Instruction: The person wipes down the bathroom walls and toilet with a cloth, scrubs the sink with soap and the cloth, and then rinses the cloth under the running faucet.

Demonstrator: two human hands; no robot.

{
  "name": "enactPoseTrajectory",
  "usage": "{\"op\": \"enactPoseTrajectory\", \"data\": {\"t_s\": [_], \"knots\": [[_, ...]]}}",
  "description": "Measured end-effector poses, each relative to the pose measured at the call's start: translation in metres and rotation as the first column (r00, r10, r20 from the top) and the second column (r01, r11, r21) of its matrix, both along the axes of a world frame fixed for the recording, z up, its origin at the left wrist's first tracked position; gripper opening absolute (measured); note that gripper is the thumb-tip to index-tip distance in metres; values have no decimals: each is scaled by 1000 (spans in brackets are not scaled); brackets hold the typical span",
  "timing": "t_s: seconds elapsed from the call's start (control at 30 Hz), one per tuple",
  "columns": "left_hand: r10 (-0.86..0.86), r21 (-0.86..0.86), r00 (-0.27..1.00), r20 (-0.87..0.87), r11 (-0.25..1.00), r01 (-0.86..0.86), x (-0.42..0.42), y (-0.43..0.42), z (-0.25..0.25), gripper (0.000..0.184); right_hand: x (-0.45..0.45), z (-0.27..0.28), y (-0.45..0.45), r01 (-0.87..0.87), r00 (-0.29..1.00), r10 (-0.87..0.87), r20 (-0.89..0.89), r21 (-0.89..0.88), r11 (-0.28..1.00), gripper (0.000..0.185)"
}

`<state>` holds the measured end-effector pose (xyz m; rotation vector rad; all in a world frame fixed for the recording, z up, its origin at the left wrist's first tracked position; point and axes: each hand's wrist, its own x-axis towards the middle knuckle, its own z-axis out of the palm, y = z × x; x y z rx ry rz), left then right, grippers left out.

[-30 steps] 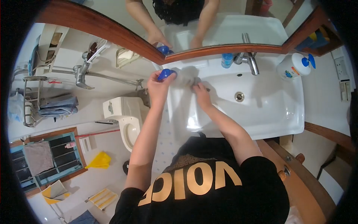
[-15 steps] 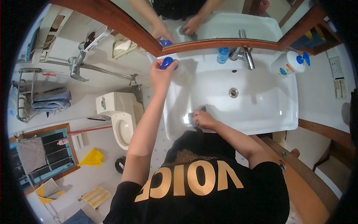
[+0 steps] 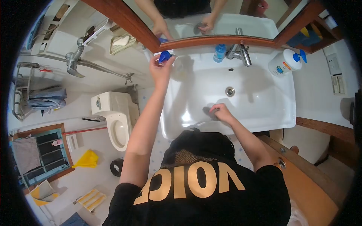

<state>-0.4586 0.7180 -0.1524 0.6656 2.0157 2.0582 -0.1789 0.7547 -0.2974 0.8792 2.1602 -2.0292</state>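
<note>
My left hand (image 3: 160,69) is closed round the blue top (image 3: 164,57) of a bottle at the left back corner of the white sink (image 3: 264,113); the bottle's pale, see-through body is hard to make out. Over the front part of the basin, my right hand (image 3: 222,113) has its fingers closed on a small grey pad (image 3: 212,110), mostly hidden by the fingers. The mirror (image 3: 226,24) also shows this dark grey, roundish pad in the hand.
Along the sink's back stand a small blue bottle (image 3: 219,52), a chrome faucet (image 3: 243,54) and a white pump bottle (image 3: 285,63). A drain (image 3: 230,91) lies mid-basin. A wooden mirror frame (image 3: 211,40) crosses above. At left are a toilet (image 3: 117,120) and shower fittings (image 3: 75,62).
My right hand first came from the sink's left side toward its front edge, then moved right over the basin with the pad. My left hand stays on the blue top while the view shifts.
</note>
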Motion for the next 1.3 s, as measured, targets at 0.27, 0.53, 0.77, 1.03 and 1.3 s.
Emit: {"op": "enactPoseTrajectory", "data": {"t_s": [0.27, 0.53, 0.77, 1.03, 1.3], "knots": [[-336, -400, 941, 40, 858, 323, 84, -46, -36, 58, 18, 0, 64, 616, 753, -653, -84, -260, 743, 33], [-545, -452, 838, -26, 754, 476, 119, -30, -49, 67, -7, 62, 49, 747, 646, -680, -348, 106, 656, 30], [-881, -778, 473, 16, 286, 560, 135, -32, -82, 72, -46, 85, -3, 690, 665, -561, -493, 120, 714, 26], [-862, -536, 502, 73, 390, 748, 139, -51, -16, 77, -49, 46, 31, 748, 591, -752, -291, -151, 647, 27], [-665, -282, 508, 548, 425, 860, 121, -59, -66, 67, -37, 87, -12, 549, 763, -495, -416, 13, 836, 27]]}}
